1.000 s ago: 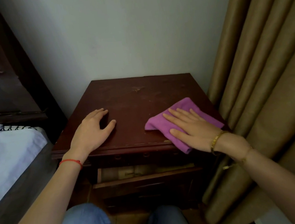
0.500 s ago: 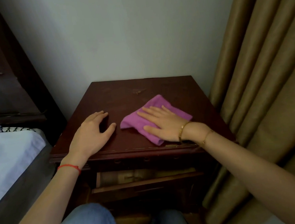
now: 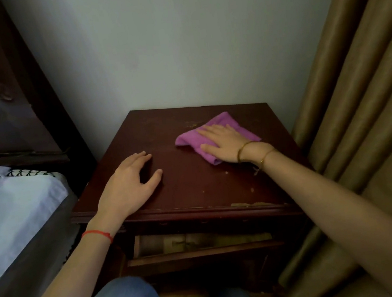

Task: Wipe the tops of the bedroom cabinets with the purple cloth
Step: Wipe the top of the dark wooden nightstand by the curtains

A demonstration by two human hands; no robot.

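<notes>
Cloth flat under right hand, fingers straight and pressing, on cabinet top's far right part. Unwiped wood leftward from cloth, toward left hand, resting open, holding nothing.

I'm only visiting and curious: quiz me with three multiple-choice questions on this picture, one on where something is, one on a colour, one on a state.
1. Where is the cloth?
A. on the bed
B. on the cabinet top
C. on the floor

2. What colour is the band on the left wrist?
A. red
B. blue
C. green

3. How is the right hand?
A. clenched in a fist
B. lifted in the air
C. flat on the cloth

Answers: 1 B, the cloth lies on the dark wood toward the back right. 2 A, a thin red string circles the wrist. 3 C, straight fingers press the cloth down.
</notes>
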